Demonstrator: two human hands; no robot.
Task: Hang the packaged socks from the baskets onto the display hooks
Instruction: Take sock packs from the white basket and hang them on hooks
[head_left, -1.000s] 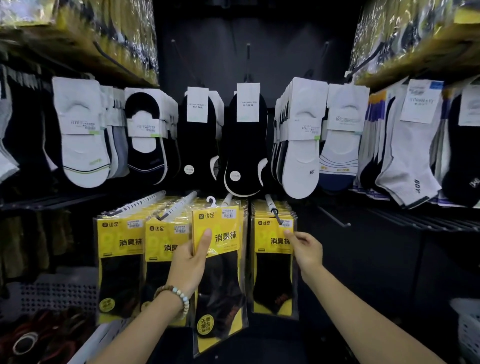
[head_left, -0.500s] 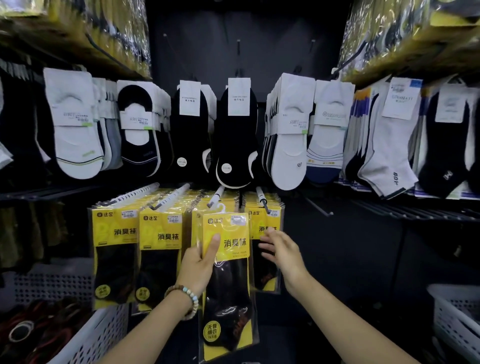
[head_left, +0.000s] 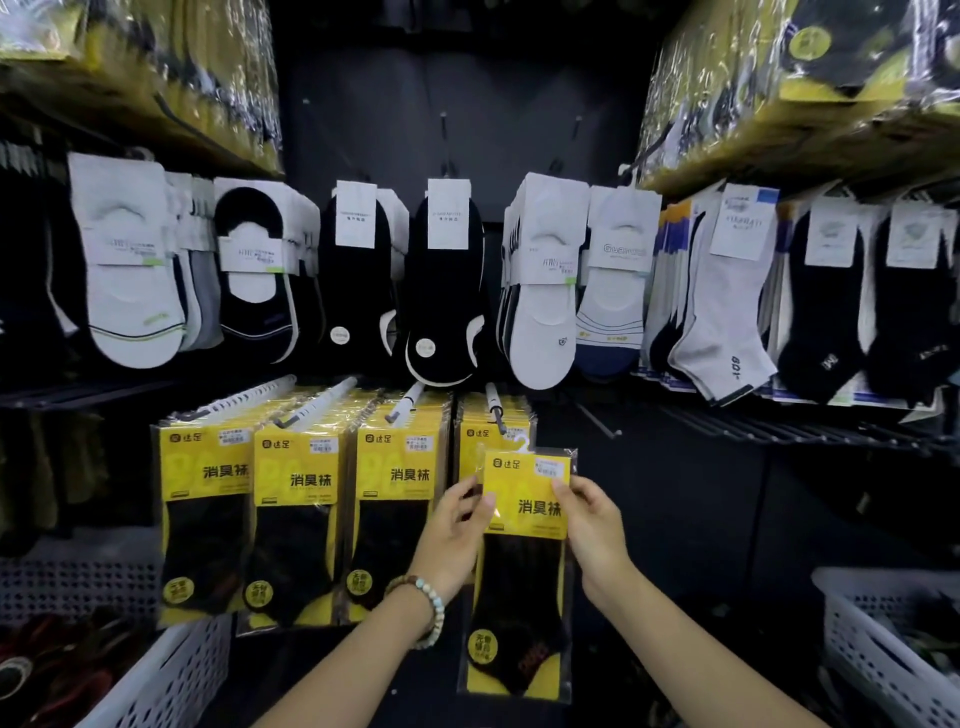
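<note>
A yellow-and-black sock pack hangs upright between both hands, its small white hanger loop at the top. My left hand pinches its left edge; my right hand grips its right edge. The pack sits just below and in front of the rightmost display hook, whose tip is a little above the loop. That hook carries a stack of the same yellow packs. Three more full rows of yellow packs hang on the hooks to the left.
Rows of white and black socks hang above. A white basket stands at the lower right, another white basket at the lower left. Wrapped yellow stock fills the top shelves. Bare wire hooks jut out to the right.
The pack has moved right, from the third hook's row to the front of the rightmost hook. My right hand, free before, now grips its right edge.
</note>
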